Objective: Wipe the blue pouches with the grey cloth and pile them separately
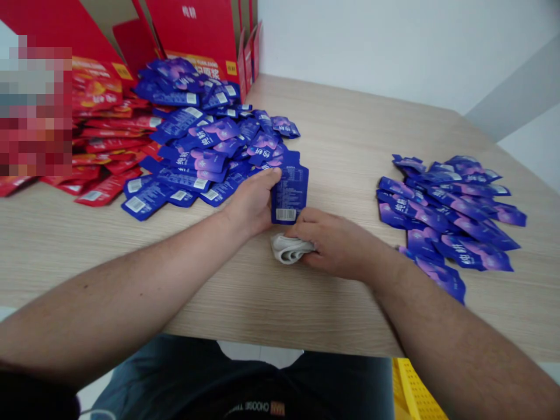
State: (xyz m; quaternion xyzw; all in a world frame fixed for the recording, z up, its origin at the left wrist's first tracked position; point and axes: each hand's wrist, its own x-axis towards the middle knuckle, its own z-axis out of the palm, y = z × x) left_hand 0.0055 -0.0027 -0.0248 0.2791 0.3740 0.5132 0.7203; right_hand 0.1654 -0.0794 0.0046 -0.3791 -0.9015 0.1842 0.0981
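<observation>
My left hand (251,204) grips a blue foil sachet (289,195) by its upper left side, with the barcode side facing up. My right hand (336,245) is shut on a folded white cloth (289,248), directly below the sachet's lower end. A large loose heap of purple-blue sachets (205,146) lies just beyond my left hand. A smaller heap of the same sachets (446,210) lies to the right of my right hand on the light wood-grain table (350,122).
A heap of red sachets (109,128) lies at the far left of the table, partly hidden by a pixelated patch. Red cardboard display cartons (192,29) stand behind it. White walls meet at the table's back. A yellow plastic crate (411,391) sits on the floor below the front edge.
</observation>
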